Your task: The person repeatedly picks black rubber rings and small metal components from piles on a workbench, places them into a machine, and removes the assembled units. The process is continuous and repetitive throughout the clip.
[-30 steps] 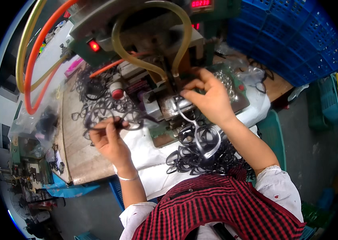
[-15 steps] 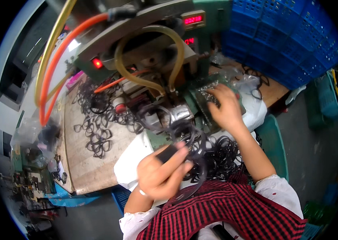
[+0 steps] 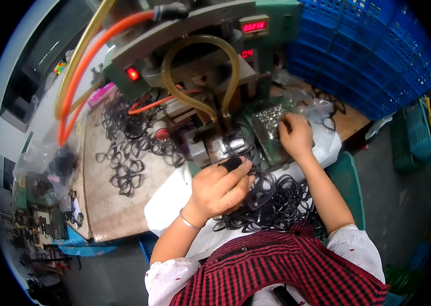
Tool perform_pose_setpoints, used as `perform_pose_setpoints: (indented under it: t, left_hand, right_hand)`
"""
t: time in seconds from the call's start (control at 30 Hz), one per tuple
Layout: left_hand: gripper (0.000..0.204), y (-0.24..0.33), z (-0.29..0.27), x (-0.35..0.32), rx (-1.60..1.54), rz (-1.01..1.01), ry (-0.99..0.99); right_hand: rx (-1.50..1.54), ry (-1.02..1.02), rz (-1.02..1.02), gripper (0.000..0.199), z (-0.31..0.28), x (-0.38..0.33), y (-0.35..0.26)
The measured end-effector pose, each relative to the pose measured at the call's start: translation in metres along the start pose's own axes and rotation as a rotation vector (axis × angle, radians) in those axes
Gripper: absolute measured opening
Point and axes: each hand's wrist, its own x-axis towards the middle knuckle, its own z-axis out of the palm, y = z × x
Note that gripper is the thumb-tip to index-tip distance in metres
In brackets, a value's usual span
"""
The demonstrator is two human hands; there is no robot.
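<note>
A: Where is the frame being worked?

B: The left hand point(image 3: 220, 189) is closed around a black plastic spectacle frame front point(image 3: 260, 189), holding it just in front of the steel clamp point(image 3: 228, 145) of the green bench machine point(image 3: 200, 61). A black sleeve covers one fingertip.

A: And the other hand?

B: The right hand point(image 3: 294, 135) rests with fingers curled down in the grey tray of small silvery metal parts point(image 3: 270, 118); whether it pinches anything, I cannot tell.

A: How much room is there?

B: Little. The heap of loose black frames point(image 3: 276, 206) lies on white cloth between both forearms, the blue plastic crates point(image 3: 368, 56) stand close to the right, and the curved amber hose point(image 3: 200, 71) hangs above the clamp. The wooden bench top point(image 3: 106, 204) to the left is more open, with scattered frames point(image 3: 126, 163).

A: What changed in half a second?

B: The left hand has moved up from the lap toward the clamp; the right stayed at the tray.
</note>
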Motion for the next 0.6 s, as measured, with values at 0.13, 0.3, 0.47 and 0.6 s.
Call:
perform_pose_setpoints:
  t: [0.13,0.3,0.47,0.6]
  left_hand:
    - [0.028,0.001,-0.004,0.0,0.007,-0.028,-0.01]
    - [0.027,0.006,-0.002,-0.001,-0.016,-0.076,0.001]
    - [0.023,0.007,-0.003,-0.001,0.021,-0.023,-0.011]
    - [0.019,0.018,-0.007,-0.011,0.062,-0.034,-0.041]
  right_hand:
    - [0.074,-0.003,-0.052,0.008,0.003,0.002,-0.005]
    - [0.196,0.279,-0.178,0.009,0.004,-0.047,0.0]
    - [0.192,0.263,-0.156,0.009,0.01,-0.046,-0.008]
    - [0.506,0.07,0.174,0.013,-0.013,-0.037,-0.014]
